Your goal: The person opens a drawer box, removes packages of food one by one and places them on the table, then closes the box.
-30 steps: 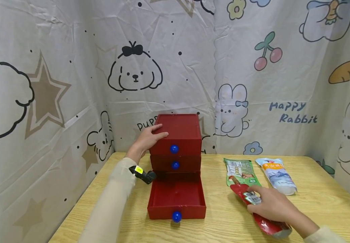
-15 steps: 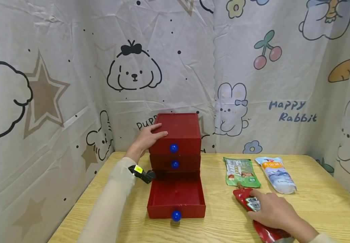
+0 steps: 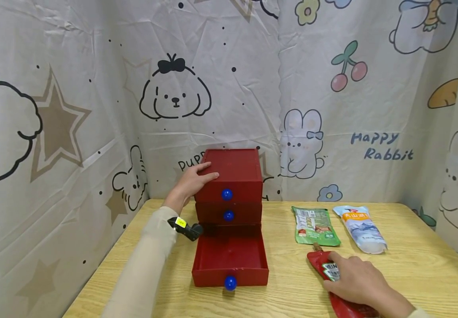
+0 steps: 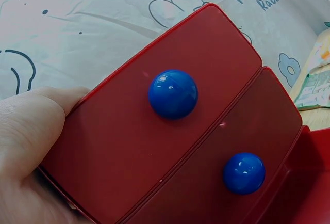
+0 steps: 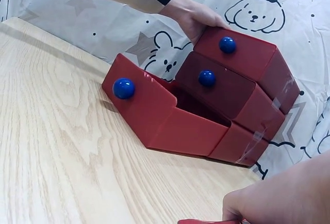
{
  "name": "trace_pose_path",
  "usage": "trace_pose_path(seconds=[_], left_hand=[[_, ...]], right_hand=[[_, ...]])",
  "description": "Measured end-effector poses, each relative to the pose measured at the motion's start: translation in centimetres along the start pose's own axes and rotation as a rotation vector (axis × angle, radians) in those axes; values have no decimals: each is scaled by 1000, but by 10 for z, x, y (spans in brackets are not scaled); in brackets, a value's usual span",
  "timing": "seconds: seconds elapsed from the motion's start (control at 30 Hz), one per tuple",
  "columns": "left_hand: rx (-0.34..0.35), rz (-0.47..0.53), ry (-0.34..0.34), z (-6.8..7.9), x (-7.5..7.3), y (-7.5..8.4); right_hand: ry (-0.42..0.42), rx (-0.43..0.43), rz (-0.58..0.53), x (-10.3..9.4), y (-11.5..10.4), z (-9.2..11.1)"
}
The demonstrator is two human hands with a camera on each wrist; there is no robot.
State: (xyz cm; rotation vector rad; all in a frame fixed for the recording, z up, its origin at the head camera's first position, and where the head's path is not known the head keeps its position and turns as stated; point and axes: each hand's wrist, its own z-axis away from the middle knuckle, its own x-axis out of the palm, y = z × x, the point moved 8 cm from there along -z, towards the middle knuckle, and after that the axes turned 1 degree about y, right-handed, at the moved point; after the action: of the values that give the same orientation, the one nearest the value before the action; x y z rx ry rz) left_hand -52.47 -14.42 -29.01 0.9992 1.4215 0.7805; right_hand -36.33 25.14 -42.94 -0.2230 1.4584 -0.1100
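A red drawer cabinet (image 3: 233, 165) with blue round knobs stands on the table, its bottom drawer (image 3: 230, 277) pulled out with a bare floor. My left hand (image 3: 191, 182) holds the cabinet's upper left edge, fingertips on the top; in the left wrist view the thumb lies by the top drawer's front (image 4: 129, 131). At the right front, my right hand (image 3: 358, 280) grips a red Heinz ketchup pouch (image 3: 319, 260), its brownish spout pointing away from me. The palm covers the pouch's middle. Only a red sliver of the pouch shows in the right wrist view.
Just beyond the spout lies a green food packet (image 3: 316, 226). A white and blue packet (image 3: 362, 229) with an orange band is to its right. Behind the wooden table (image 3: 284, 274) hangs a cartoon-printed cloth (image 3: 245, 88).
The ketchup pouch in my right hand has moved nearer to me and slightly right, its spout drawing back from over the green packet. My left hand and the drawers stay put.
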Motion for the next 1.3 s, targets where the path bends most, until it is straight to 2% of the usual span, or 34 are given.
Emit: trace_pose_path(seconds=[0.73, 0.83, 0.9, 1.0, 1.1, 1.17, 1.23, 1.3], left_hand=[[-14, 13, -12, 2, 3, -4], [-16, 11, -13, 1, 3, -5], [-15, 8, -13, 1, 3, -5], [-7, 9, -11, 1, 4, -4], [-1, 14, -9, 0, 3, -2], [-2, 21, -9, 0, 2, -2], [-2, 21, -9, -1, 1, -2], [-3, 16, -11, -1, 0, -1]], right_hand=[[3, -24, 92, 15, -3, 0], [9, -22, 116, 11, -5, 2], [55, -27, 136, 3, -11, 4], [200, -82, 174, -18, -32, 13], [415, -236, 177, -37, -70, 28], [499, -356, 160, -42, -97, 41], [476, -450, 99, -40, -121, 48], [319, -498, -50, -31, -140, 46]])
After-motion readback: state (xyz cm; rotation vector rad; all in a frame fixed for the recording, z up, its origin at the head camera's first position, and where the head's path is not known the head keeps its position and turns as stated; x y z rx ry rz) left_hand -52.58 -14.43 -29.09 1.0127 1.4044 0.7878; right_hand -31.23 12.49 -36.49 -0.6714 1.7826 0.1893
